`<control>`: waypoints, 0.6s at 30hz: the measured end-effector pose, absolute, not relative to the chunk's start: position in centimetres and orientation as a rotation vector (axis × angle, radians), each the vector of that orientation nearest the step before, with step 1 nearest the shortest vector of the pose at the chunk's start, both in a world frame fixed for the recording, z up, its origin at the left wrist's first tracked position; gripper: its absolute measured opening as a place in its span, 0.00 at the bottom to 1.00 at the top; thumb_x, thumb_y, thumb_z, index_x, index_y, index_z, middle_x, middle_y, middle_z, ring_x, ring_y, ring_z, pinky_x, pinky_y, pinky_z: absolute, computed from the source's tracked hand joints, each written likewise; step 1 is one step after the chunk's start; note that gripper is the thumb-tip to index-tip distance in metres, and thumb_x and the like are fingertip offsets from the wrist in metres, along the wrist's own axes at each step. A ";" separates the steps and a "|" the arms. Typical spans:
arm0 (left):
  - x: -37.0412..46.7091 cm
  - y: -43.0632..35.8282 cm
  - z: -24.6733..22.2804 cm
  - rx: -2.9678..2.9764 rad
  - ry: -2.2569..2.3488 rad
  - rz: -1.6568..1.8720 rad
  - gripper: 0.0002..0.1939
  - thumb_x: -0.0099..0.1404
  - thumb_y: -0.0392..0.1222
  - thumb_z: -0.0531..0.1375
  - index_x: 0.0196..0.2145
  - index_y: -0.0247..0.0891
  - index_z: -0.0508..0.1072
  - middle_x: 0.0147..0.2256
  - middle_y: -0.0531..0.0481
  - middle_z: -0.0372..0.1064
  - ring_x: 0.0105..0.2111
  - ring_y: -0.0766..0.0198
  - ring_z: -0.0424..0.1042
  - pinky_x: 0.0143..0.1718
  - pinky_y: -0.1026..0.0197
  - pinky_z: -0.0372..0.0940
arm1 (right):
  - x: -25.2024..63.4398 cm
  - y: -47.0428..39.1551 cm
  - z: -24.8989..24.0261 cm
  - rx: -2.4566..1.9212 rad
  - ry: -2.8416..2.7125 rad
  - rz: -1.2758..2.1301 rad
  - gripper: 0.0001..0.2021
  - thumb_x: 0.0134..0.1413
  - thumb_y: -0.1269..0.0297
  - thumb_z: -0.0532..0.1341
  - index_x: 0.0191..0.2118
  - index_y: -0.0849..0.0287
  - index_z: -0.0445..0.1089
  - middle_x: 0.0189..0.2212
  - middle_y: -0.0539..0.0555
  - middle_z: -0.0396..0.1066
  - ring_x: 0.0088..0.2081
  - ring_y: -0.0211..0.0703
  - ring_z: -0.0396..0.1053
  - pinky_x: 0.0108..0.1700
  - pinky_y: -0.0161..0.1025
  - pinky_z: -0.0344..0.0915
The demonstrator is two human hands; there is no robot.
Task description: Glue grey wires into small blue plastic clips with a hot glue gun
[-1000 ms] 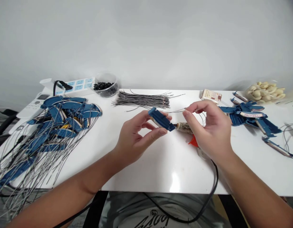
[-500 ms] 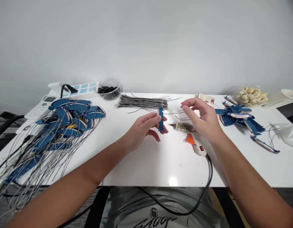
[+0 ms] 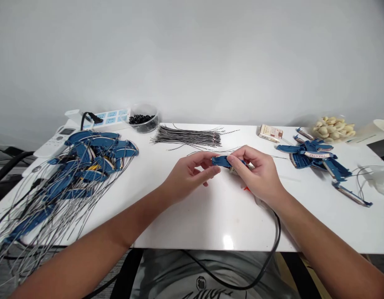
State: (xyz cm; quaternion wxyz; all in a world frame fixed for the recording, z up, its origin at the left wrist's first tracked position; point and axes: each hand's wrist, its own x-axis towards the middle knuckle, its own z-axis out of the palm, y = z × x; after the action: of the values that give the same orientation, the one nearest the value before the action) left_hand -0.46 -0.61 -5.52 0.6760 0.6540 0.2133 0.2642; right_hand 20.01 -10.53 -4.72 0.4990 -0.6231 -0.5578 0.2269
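Observation:
A small blue piece (image 3: 222,161) is held level between my two hands above the white table. My left hand (image 3: 192,174) pinches its left end between thumb and fingers. The thumb and fingers of my right hand (image 3: 260,172) are closed on its right end. Beneath my right hand lies a glue gun (image 3: 260,202), mostly hidden, with a bit of its orange trigger showing. Behind my hands a bundle of thin dark wires (image 3: 188,136) lies flat.
At the left are blue pieces with wires (image 3: 96,143), a power strip (image 3: 112,118) and a bowl of black parts (image 3: 143,120). To the right lie a small box (image 3: 270,133), blue pieces (image 3: 314,155), a bag of pale pieces (image 3: 333,128) and a cup (image 3: 375,128).
The blue piece has turned from upright to level. My right hand has moved down and left onto it, now covering much of the glue gun.

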 end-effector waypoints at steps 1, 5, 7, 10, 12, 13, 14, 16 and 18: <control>-0.4 -0.8 -5.4 1.481 0.501 0.624 0.21 0.67 0.49 0.71 0.55 0.40 0.78 0.40 0.45 0.76 0.37 0.63 0.75 0.31 0.65 0.76 | 19.8 -10.6 -4.8 -1.506 -1.359 0.518 0.11 0.69 0.56 0.65 0.35 0.56 0.74 0.26 0.47 0.65 0.28 0.37 0.61 0.29 0.38 0.56; -0.4 -1.4 -5.0 1.420 0.487 0.700 0.17 0.67 0.46 0.71 0.51 0.38 0.81 0.41 0.44 0.77 0.40 0.60 0.76 0.32 0.64 0.77 | 19.2 -11.1 -4.5 -1.486 -1.487 0.343 0.13 0.69 0.59 0.64 0.31 0.57 0.69 0.24 0.47 0.63 0.28 0.38 0.59 0.32 0.41 0.55; -0.4 -1.4 -4.8 1.394 0.455 0.666 0.15 0.68 0.45 0.70 0.50 0.37 0.81 0.42 0.43 0.77 0.42 0.59 0.76 0.32 0.64 0.77 | 19.1 -11.4 -4.3 -1.441 -1.553 0.327 0.15 0.69 0.59 0.63 0.30 0.57 0.68 0.24 0.48 0.64 0.29 0.40 0.59 0.33 0.42 0.55; -0.4 -1.2 -4.8 1.348 0.387 0.562 0.13 0.71 0.45 0.67 0.49 0.36 0.81 0.43 0.42 0.76 0.43 0.59 0.76 0.31 0.64 0.77 | 19.4 -11.8 -4.0 -1.319 -1.527 0.445 0.13 0.73 0.57 0.58 0.37 0.56 0.72 0.26 0.50 0.67 0.31 0.42 0.63 0.36 0.44 0.58; -0.4 -1.2 -4.8 1.318 0.353 0.503 0.12 0.72 0.45 0.66 0.49 0.36 0.80 0.42 0.43 0.75 0.41 0.60 0.75 0.30 0.64 0.77 | 19.6 -12.0 -3.7 -1.241 -1.486 0.470 0.10 0.74 0.59 0.56 0.46 0.55 0.74 0.31 0.51 0.69 0.33 0.43 0.66 0.38 0.45 0.62; -0.4 -1.2 -4.9 1.305 0.343 0.485 0.12 0.72 0.45 0.66 0.48 0.36 0.80 0.42 0.44 0.74 0.40 0.61 0.74 0.31 0.64 0.77 | 19.7 -12.1 -3.6 -1.217 -1.498 0.440 0.09 0.73 0.61 0.57 0.49 0.56 0.74 0.33 0.52 0.71 0.35 0.43 0.68 0.39 0.45 0.63; -0.4 -1.2 -4.9 1.295 0.339 0.474 0.11 0.72 0.45 0.66 0.48 0.36 0.80 0.41 0.45 0.74 0.40 0.62 0.74 0.31 0.64 0.77 | 19.7 -12.1 -3.4 -1.202 -1.533 0.386 0.08 0.72 0.64 0.59 0.50 0.56 0.74 0.35 0.53 0.72 0.36 0.43 0.69 0.40 0.46 0.64; -0.5 -1.4 -5.0 1.284 0.348 0.467 0.10 0.72 0.44 0.66 0.47 0.37 0.81 0.40 0.46 0.73 0.38 0.64 0.73 0.32 0.64 0.77 | 19.7 -11.9 -3.0 -1.188 -1.632 0.268 0.07 0.68 0.70 0.61 0.48 0.57 0.75 0.36 0.53 0.74 0.38 0.43 0.70 0.43 0.47 0.64; -0.5 -1.5 -4.9 1.282 0.369 0.466 0.09 0.72 0.44 0.66 0.45 0.37 0.81 0.39 0.47 0.73 0.37 0.65 0.72 0.32 0.64 0.77 | 19.6 -11.7 -2.7 -1.180 -1.699 0.194 0.07 0.66 0.72 0.62 0.47 0.58 0.76 0.36 0.52 0.76 0.37 0.42 0.71 0.44 0.47 0.63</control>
State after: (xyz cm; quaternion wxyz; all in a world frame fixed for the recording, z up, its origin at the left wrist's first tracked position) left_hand -0.47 -1.47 -4.93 0.7608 0.5888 0.1695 0.2139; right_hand 19.58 -11.74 -2.67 0.5074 -0.4895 -0.7046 0.0804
